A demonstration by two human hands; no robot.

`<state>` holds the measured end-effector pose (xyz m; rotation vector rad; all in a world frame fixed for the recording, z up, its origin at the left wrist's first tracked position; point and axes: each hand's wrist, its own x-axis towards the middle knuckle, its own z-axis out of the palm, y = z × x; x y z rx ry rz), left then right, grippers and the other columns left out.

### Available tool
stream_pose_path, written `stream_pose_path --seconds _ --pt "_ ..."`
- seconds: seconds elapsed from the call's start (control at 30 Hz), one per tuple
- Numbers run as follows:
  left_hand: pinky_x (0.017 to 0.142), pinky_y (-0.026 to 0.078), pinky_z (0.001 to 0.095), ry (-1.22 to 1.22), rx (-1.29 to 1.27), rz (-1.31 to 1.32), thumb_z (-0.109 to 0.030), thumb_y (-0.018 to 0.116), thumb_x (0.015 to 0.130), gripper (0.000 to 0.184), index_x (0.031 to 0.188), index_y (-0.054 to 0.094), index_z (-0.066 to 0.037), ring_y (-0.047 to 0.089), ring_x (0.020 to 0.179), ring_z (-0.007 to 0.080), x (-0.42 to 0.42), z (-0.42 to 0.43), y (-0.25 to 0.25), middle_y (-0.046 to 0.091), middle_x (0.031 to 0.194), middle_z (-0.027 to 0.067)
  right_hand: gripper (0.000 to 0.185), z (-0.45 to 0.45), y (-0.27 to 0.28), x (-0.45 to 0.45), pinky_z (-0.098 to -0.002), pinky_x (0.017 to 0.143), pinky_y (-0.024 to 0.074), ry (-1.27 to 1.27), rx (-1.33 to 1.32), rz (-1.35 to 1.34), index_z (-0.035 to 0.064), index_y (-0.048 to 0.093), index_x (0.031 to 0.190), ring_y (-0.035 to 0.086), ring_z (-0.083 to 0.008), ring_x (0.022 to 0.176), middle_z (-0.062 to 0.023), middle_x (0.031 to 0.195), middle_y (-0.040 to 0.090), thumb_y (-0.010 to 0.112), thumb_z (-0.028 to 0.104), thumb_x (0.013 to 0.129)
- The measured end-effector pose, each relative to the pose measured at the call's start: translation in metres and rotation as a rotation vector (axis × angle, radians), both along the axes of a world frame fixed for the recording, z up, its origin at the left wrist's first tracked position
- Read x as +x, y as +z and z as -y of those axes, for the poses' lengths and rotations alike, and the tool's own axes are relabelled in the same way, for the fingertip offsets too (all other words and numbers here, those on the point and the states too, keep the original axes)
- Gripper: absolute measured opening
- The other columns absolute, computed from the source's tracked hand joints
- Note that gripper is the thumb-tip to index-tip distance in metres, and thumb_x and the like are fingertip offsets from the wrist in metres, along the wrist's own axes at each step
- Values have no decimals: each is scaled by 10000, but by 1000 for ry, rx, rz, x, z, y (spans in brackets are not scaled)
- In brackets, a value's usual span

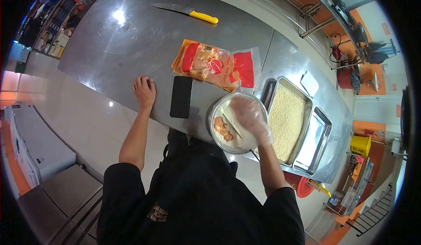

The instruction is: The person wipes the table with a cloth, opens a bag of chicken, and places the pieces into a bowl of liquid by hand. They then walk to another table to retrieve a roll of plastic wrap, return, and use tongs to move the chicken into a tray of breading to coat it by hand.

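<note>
My left hand (144, 90), bare, rests on the steel table's near edge with its fingers a little apart and nothing in it. To its right lies a black phone (181, 97). My right hand (247, 114), in a clear plastic glove, is over the right part of a round metal bowl (212, 133); its fingers are blurred, and what they hold, if anything, cannot be made out. Inside the bowl, a piece of raw meat (223, 129) sits at the left in a whitish mix, with a thin utensil (232, 125) beside it.
A tray of pale crumbs (286, 118) stands right of the bowl, and an empty metal tray (312, 142) beyond it. Behind the phone lies a plastic food packet (212, 66). A knife with a yellow handle (203, 17) lies near the far edge.
</note>
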<state>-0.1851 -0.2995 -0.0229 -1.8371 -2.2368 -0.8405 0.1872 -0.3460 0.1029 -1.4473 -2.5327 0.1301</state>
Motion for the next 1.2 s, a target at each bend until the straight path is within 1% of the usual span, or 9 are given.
stream_pose_path --seconds 0.3,0.37,0.4,0.5,0.53,0.63,0.73,1.03,1.2 --pt "877 334 413 20 25 -8 -208 550 823 167 922 509 -80 464 1033 274 -1 -5 2 501 1017 98 105 -130 -114 28 -371 500 480 -273 127 -777 68 621 740 598 -265 548 -77 597 590 582 165 742" --pt "878 336 412 20 -6 6 -209 551 822 166 922 511 -83 464 1037 275 2 -1 2 502 1028 98 80 -124 -130 29 -360 495 471 151 455 242 89 617 683 601 -220 561 -55 612 596 586 161 668" --pt "878 336 412 26 -9 6 -209 551 822 166 922 511 -83 464 1037 275 3 1 2 502 1028 98 123 -125 -132 24 -362 508 471 -231 -17 -126 102 618 697 605 -202 596 -47 658 612 595 205 633" --pt "875 339 409 29 14 -16 -210 551 822 162 917 509 -85 464 1036 274 3 0 5 502 1025 98 127 -162 -151 30 -271 529 448 76 -384 -565 15 621 753 534 -129 602 -14 681 561 509 53 797" --pt "873 339 409 19 7 -7 -209 553 821 160 912 508 -86 464 1034 273 2 0 5 503 1019 96 123 -157 -144 30 -279 498 440 -278 -925 -1271 22 606 729 514 -115 588 -7 655 530 507 55 796" --pt "869 339 411 5 16 8 -205 560 818 159 907 503 -86 464 1027 270 1 -2 1 503 1006 90 84 -156 -127 11 -289 499 444 -512 -786 -1317 45 593 739 498 -106 579 -1 642 519 521 37 781" --pt "868 336 414 5 21 40 -209 572 811 160 891 507 -86 462 1027 264 -2 3 -1 504 992 81 54 -128 -31 -29 -283 496 454 -609 -695 -1329 66 572 760 490 -99 564 -4 661 516 532 51 792" --pt "835 431 375 -167 -80 643 -230 654 758 312 1019 578 -77 522 1045 284 19 -65 11 556 1128 97 79 -154 -107 -21 -267 538 444 -401 -331 -1404 43 562 837 533 -123 604 -1 671 542 561 18 763" --pt "900 398 396 -563 -30 339 -207 648 754 390 1118 549 -107 487 1110 280 72 -83 27 525 1186 96 185 -177 -130 -13 -286 623 471 -209 -271 -524 76 554 901 566 -148 682 -1 805 567 612 82 726"
